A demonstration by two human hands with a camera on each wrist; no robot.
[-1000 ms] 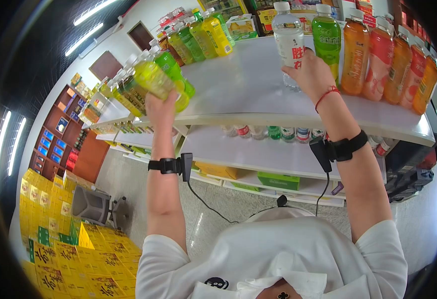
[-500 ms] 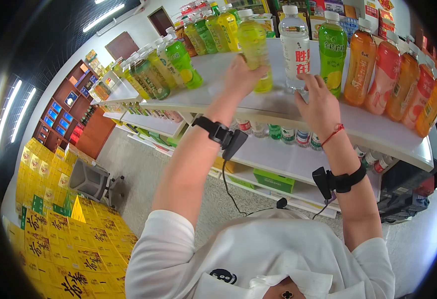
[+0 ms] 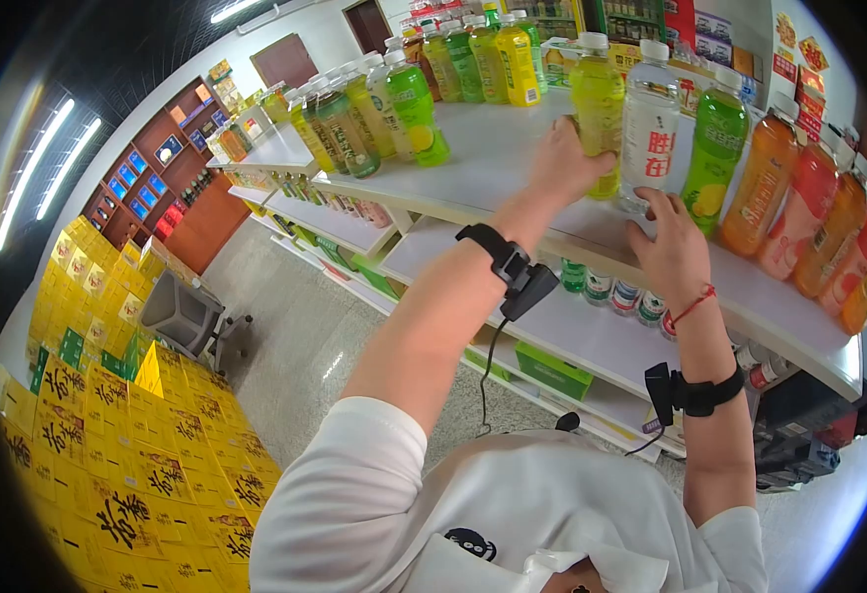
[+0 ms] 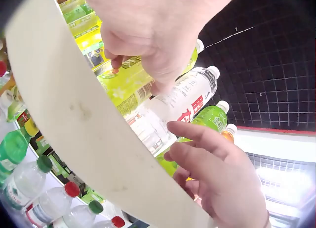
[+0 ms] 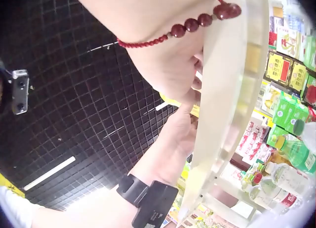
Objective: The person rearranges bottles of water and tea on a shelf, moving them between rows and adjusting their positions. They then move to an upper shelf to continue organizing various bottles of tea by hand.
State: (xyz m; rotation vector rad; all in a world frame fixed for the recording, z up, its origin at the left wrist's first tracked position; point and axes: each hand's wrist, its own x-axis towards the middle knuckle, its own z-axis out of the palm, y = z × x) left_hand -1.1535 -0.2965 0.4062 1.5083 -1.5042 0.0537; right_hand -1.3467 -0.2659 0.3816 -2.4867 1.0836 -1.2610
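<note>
In the head view my left hand (image 3: 564, 170) grips the lower part of a yellow-green bottle (image 3: 597, 104), which stands upright on the white shelf top beside a clear bottle (image 3: 648, 124). My right hand (image 3: 673, 242) is at the base of the clear bottle, fingers bent loosely and holding nothing. A green bottle (image 3: 716, 148) stands to the right of the clear one. The left wrist view shows the left hand (image 4: 153, 35) with its fingers around the yellow-green bottle (image 4: 126, 85), and the right hand (image 4: 217, 174) near the clear bottle (image 4: 182, 102). Whether the right fingertips touch it, I cannot tell.
Orange and pink bottles (image 3: 758, 188) continue the row at the right. Groups of green and yellow bottles (image 3: 416, 114) stand at the left and back. Lower shelves hold more bottles (image 3: 623, 295). Yellow boxes (image 3: 147, 465) and a grey chair (image 3: 178, 314) are at the left.
The left hand has carried the yellow-green bottle rightward from the left group and set it beside the clear bottle. The right hand has come off the clear bottle and moved lower. The head view has shifted.
</note>
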